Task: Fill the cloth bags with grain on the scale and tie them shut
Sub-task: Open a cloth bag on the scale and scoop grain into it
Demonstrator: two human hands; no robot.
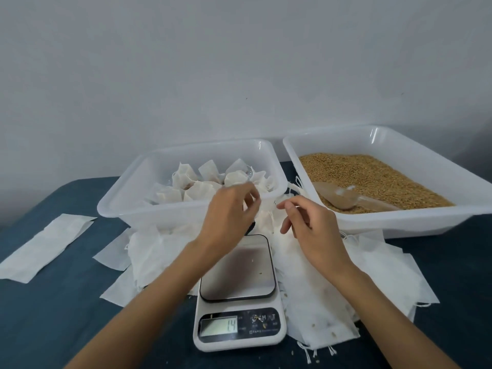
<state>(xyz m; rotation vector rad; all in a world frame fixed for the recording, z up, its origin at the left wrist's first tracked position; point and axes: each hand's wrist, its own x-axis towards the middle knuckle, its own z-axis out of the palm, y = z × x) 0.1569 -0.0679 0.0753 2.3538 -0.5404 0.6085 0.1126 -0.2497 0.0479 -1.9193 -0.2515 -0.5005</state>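
Note:
A small white cloth bag (268,222) sits at the far edge of the digital scale (239,265), whose display reads 14. My left hand (229,211) and my right hand (311,225) hover on either side of the bag's top, and each pinches a thin white drawstring with curled fingers. The hands hide most of the bag. Brown grain (372,177) fills the white tray (399,139) at the right, and a translucent scoop (343,195) lies in it.
A second white tray (186,149) behind the scale holds several tied bags (202,182). Flat empty bags (319,288) lie piled around the scale on the dark blue table, and one more (45,246) lies at the left. A wall stands close behind.

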